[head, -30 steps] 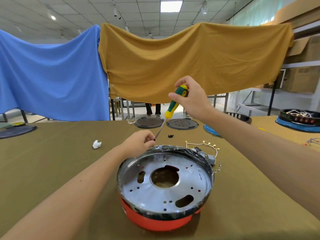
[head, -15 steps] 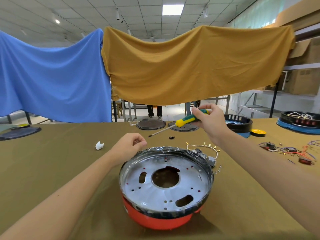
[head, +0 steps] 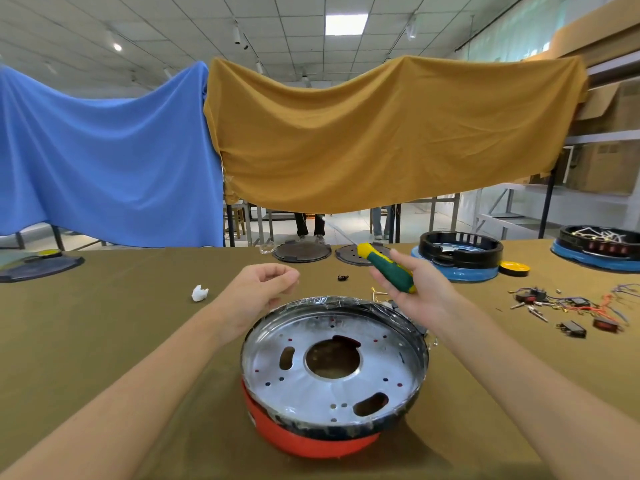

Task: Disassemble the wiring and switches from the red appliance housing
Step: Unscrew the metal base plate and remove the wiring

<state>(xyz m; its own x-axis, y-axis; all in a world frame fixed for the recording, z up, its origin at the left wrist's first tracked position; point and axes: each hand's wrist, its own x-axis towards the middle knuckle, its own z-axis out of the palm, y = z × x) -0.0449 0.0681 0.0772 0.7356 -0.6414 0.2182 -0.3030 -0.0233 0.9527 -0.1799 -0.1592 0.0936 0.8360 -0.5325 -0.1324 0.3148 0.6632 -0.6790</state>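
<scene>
you're in a workshop or small factory hall: a long bench [head: 104, 341] under olive cloth carries other stripped appliance housings [head: 460, 258], loose base plates [head: 301, 252] and a pile of pulled wires and switches [head: 568, 306]. behind are metal shelving with cardboard boxes [head: 609, 168], a grid ceiling with panel lights [head: 346, 24], and hung cloths [head: 381, 133].

Desk [head: 104, 341] has an olive cloth cover. On it: red housing [head: 311, 441] near centre, white scrap [head: 200, 293] left, small black part [head: 343, 278], two dark discs [head: 302, 252] at the far edge. Right side: blue-black unit [head: 460, 258], yellow disc [head: 514, 268], loose wires and switches [head: 568, 306].
</scene>
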